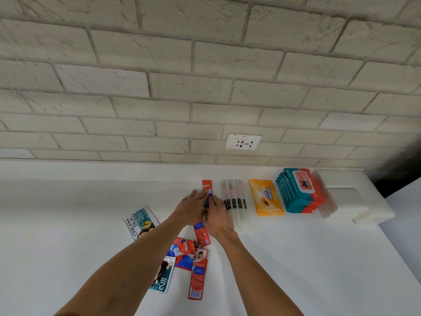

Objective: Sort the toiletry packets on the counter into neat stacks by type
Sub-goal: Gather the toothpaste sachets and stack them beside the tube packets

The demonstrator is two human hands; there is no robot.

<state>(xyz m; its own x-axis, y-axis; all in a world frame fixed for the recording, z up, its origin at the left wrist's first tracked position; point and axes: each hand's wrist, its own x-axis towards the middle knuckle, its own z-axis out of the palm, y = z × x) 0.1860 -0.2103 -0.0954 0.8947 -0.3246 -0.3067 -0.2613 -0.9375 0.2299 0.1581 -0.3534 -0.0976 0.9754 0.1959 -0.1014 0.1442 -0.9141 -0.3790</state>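
On the white counter (68, 224), my left hand (191, 207) and my right hand (217, 215) press together on a red toothpaste packet (207, 185) lying lengthwise near the back. Its lower part is hidden under my fingers. To its right lie a row of clear toothbrush packets (237, 201), an orange Tender Love wipes pack (265, 197) and a stack of teal and red wipes packs (300, 190). Nearer me is a loose pile of red toothpaste packets (196, 254), with a teal shampoo sachet (163, 277) beside it. Another teal Cream Silk sachet (140, 222) lies left.
A white brick wall (205, 76) rises behind the counter, with a power socket (243, 141) low on it. The counter's right edge (387, 236) drops off beyond a raised white ledge (355, 201) at the back right.
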